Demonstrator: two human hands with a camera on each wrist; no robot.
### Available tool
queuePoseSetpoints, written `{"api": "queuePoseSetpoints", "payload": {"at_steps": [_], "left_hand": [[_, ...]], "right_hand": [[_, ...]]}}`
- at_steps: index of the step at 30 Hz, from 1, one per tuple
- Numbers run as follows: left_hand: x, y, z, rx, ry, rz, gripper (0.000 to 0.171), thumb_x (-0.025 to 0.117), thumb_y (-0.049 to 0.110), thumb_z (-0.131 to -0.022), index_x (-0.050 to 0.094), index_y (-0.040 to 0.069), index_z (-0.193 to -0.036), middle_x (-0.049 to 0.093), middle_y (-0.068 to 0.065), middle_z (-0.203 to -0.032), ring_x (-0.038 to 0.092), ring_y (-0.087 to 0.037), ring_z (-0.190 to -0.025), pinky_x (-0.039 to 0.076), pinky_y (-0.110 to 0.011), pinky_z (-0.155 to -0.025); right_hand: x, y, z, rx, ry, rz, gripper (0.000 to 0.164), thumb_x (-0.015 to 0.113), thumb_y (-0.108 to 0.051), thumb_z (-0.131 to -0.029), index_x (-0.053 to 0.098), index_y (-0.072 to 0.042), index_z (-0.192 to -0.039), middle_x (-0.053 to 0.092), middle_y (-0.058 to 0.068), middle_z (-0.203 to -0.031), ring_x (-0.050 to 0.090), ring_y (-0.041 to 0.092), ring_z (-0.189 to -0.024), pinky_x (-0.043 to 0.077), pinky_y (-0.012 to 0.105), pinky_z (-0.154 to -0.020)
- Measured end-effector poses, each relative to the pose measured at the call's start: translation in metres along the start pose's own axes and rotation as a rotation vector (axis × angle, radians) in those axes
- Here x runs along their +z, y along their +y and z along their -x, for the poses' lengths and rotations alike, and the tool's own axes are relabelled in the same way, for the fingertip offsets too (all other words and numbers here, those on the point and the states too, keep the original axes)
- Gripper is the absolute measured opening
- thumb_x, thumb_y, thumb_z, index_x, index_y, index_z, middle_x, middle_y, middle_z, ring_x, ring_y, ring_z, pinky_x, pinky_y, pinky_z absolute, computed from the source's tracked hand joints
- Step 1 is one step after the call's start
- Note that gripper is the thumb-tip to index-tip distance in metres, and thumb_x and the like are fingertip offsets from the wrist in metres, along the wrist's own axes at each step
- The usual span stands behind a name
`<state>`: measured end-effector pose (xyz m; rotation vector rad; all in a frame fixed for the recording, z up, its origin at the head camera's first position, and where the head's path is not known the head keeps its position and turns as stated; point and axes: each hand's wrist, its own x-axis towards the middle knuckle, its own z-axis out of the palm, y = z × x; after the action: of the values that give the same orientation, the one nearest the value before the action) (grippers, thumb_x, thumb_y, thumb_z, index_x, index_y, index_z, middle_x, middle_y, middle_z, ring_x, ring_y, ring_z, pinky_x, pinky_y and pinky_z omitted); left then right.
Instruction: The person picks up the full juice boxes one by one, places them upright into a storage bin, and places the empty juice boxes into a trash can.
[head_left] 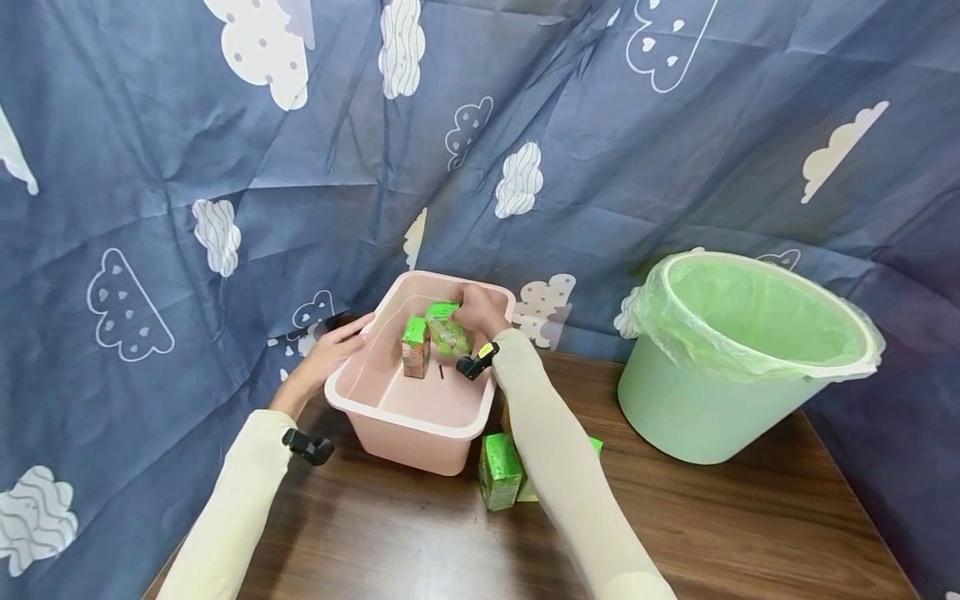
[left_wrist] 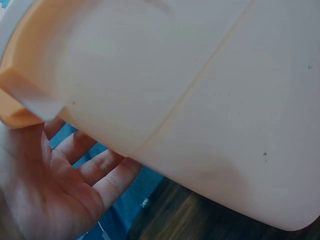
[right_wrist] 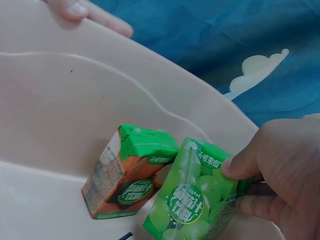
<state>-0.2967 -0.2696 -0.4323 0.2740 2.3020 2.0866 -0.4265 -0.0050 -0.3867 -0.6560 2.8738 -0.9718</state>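
Observation:
A pink plastic tub (head_left: 420, 425) stands on the table. My left hand (head_left: 327, 360) holds its left rim, the thumb over the edge; in the left wrist view the spread fingers (left_wrist: 117, 182) lie against the outer wall. Inside the tub, my right hand (head_left: 480, 310) pinches a green grape juice box (right_wrist: 192, 195) near its top, with the thumb on its front. The grape box leans, tilted, beside an orange-and-green juice box (right_wrist: 131, 172). A small dark stick (head_left: 441, 372) lies on the tub floor.
Another green-topped juice box (head_left: 500, 473) stands right of the tub, with more cartons partly hidden by my right sleeve. A light green bin (head_left: 675, 408) with a clear liner stands further right. A blue cloud-patterned cloth (head_left: 337, 133) hangs behind the wooden table (head_left: 405, 533).

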Motion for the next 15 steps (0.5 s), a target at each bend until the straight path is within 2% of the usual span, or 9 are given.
{"api": "queuePoseSetpoints", "payload": {"at_steps": [4,10,13,15], "left_hand": [[0.003,-0.001,-0.001,-0.004,-0.002,-0.020,0.055,0.053,0.014,-0.106,0.035,0.005,-0.157,0.039,-0.025,-0.156,0.043,-0.041,-0.137,0.049,-0.018,-0.093],[0.002,0.001,-0.002,-0.011,0.013,-0.042,0.054,0.054,0.016,-0.106,0.037,0.007,-0.157,0.040,-0.023,-0.156,0.044,-0.040,-0.137,0.049,-0.018,-0.094],[0.001,0.002,-0.001,-0.017,0.016,-0.052,0.055,0.055,0.016,-0.106,0.037,0.008,-0.157,0.040,-0.023,-0.156,0.044,-0.040,-0.137,0.048,-0.018,-0.094],[-0.001,0.002,0.000,-0.022,0.017,-0.050,0.055,0.054,0.015,-0.106,0.036,0.007,-0.157,0.040,-0.023,-0.155,0.044,-0.040,-0.137,0.049,-0.018,-0.094]], "right_hand": [[0.001,0.001,0.001,0.015,-0.022,-0.071,0.018,0.066,0.011,-0.083,0.066,0.007,-0.100,0.062,0.012,-0.093,0.054,0.020,-0.083,0.050,0.029,-0.077],[0.002,0.003,-0.003,0.037,-0.026,-0.062,0.020,0.067,0.009,-0.084,0.066,0.005,-0.104,0.064,0.013,-0.098,0.056,0.021,-0.087,0.051,0.030,-0.080],[0.003,0.005,-0.007,0.026,-0.030,-0.071,0.019,0.067,0.009,-0.084,0.068,0.006,-0.102,0.066,0.014,-0.097,0.057,0.022,-0.086,0.052,0.030,-0.080],[0.007,0.011,-0.012,-0.013,-0.022,-0.085,0.018,0.067,0.010,-0.081,0.070,0.005,-0.098,0.067,0.012,-0.094,0.056,0.020,-0.082,0.052,0.028,-0.077]]}}
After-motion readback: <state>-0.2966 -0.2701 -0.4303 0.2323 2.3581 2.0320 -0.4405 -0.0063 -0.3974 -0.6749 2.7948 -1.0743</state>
